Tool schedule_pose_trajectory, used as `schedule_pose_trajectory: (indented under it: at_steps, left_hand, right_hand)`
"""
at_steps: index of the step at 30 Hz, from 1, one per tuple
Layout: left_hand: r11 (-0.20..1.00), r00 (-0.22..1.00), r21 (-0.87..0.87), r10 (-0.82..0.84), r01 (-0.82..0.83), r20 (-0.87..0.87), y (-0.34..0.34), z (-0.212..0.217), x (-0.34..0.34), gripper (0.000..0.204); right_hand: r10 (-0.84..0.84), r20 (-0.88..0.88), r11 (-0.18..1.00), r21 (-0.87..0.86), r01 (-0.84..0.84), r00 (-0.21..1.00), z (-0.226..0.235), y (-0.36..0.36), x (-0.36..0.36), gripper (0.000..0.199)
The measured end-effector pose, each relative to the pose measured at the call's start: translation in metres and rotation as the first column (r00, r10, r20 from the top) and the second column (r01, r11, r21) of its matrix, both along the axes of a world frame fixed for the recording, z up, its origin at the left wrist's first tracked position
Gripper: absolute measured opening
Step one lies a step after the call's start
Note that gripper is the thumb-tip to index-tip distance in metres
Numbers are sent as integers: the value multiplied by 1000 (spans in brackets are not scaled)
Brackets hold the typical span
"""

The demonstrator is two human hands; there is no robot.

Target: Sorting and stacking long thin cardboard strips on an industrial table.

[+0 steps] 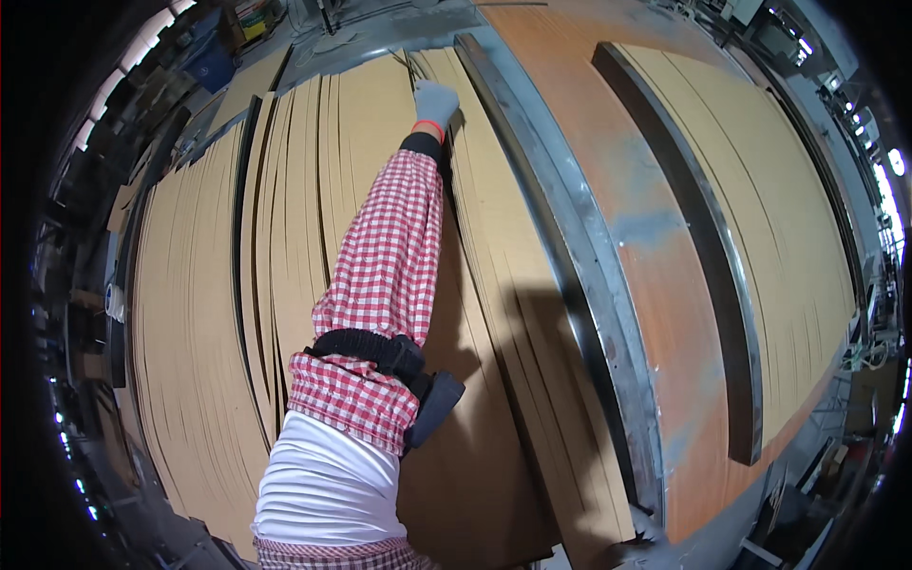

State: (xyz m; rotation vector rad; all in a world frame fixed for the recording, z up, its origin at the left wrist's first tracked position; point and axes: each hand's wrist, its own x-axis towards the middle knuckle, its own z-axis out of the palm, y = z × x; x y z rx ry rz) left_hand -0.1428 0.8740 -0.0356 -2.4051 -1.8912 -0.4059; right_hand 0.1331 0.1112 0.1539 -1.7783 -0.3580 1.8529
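My left arm, in a red-and-white checked sleeve, reaches over long brown board strips (375, 123) standing or lying side by side. My left hand (436, 103), in a grey glove, is closed at the far end of a brown board strip (489, 237). Its fingertips are partly hidden. Beside the fingers, thin dark slivers (408, 65) stick out past the ends. Dark gaps run along the strip under my forearm. By its near end, a small grey and dark shape (646, 540) shows at the lower edge; whether this is my right hand I cannot make out.
A grey metal bar (570, 199) borders the strips on the right. Past it lies a reddish-brown board surface (655, 304) with blue-grey smears. A dark metal channel (703, 218) edges another stack of strips (788, 209). A blue bin (209, 62) stands far left.
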Motion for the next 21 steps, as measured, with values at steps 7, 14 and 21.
schedule_pose_trajectory:
  at_steps: [7,14,21]
  left_hand:
    - [999,1000,42,-10,11,-28,-59,36,-22,28]
    - [955,846,135,-296,263,443,-204,138,19,58]
    - [917,653,229,-394,327,647,-595,215,-20,40]
  right_hand:
    - [88,-61,970,232,-72,994,-26,12,-3,75]
    - [17,-26,964,267,-9,1000,-22,19,-16,73]
    - [221,372,826,419,-376,902,-64,2,-18,68]
